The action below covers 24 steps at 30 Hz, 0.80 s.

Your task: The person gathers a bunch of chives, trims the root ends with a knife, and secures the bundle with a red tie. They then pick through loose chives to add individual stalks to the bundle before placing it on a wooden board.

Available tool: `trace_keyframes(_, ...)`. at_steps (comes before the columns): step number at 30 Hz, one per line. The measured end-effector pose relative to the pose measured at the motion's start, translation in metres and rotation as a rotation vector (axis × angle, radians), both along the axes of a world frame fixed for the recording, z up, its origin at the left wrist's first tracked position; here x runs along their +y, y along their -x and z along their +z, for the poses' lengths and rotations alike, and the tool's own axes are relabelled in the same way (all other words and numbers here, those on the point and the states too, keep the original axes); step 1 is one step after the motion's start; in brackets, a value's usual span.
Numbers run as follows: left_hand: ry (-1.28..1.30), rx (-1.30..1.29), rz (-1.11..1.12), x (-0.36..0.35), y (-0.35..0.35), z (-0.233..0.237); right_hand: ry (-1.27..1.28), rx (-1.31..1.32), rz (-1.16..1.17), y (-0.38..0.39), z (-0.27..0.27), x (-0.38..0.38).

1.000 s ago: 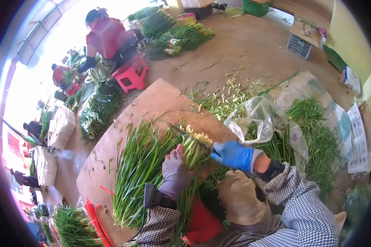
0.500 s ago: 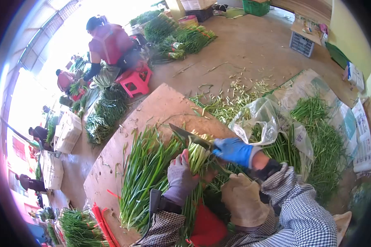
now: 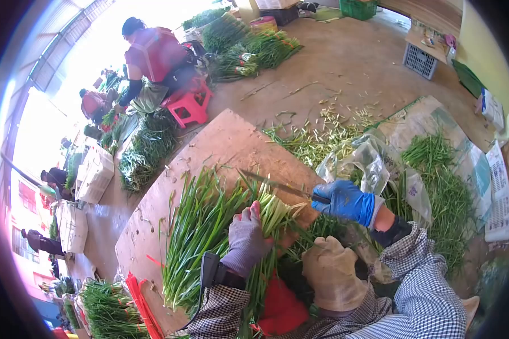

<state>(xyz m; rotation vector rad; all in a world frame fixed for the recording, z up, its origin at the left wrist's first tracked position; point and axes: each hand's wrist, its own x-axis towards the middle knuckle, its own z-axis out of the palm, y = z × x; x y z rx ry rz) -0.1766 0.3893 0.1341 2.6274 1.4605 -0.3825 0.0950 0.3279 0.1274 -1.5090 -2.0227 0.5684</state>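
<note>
My left hand [image 3: 247,243], in a grey glove with bare fingertips, is closed on a bunch of green stalks [image 3: 206,226] lying on a brown board [image 3: 152,220]. The pale stalk ends [image 3: 277,213] stick out to the right of its fingers. My right hand [image 3: 348,202], in a blue glove, grips the dark handle of a long knife [image 3: 280,185]. The blade points left, just above the pale ends; whether it touches them I cannot tell. A red cloth [image 3: 280,309] shows below my left hand.
Cut bits [image 3: 328,130] litter the floor beyond the board. A plastic bag [image 3: 373,169] and loose greens [image 3: 444,198] are at the right. Red strips [image 3: 142,305] lie at the lower left. A person [image 3: 155,53] sits on a pink stool [image 3: 189,107] at the upper left.
My right hand has moved right and slightly up with the knife, drawing the blade away from the stalk ends. My left hand keeps its hold. The seated person sits more upright.
</note>
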Motion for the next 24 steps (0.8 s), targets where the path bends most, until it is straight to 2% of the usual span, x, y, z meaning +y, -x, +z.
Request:
trace_keyframes(3,-0.008,-0.001,0.008,0.0,0.0,0.001,0.102,-0.07,0.068,-0.002,-0.011,-0.001)
trace_keyframes(8,-0.039,-0.116,0.01,-0.004,0.003,-0.002,0.215,0.072,-0.074,-0.009,-0.007,-0.001)
trace_keyframes(11,-0.06,-0.138,-0.006,-0.005,0.004,-0.008,0.096,0.241,-0.14,0.001,-0.023,0.014)
trace_keyframes(12,-0.061,-0.133,-0.007,-0.004,0.005,-0.009,0.083,0.207,-0.125,0.004,-0.031,0.023)
trace_keyframes(16,-0.038,-0.184,-0.016,-0.003,0.008,-0.009,0.191,0.318,-0.081,0.008,-0.046,0.042)
trace_keyframes(20,-0.033,-0.185,-0.018,-0.003,0.008,-0.011,0.132,0.359,-0.116,0.009,-0.048,0.043)
trace_keyframes(22,-0.036,-0.173,-0.017,-0.002,0.008,-0.013,0.147,0.046,-0.216,0.008,-0.04,0.042)
trace_keyframes(24,-0.04,-0.16,-0.013,-0.003,0.008,-0.012,0.135,-0.059,-0.213,0.006,-0.038,0.041)
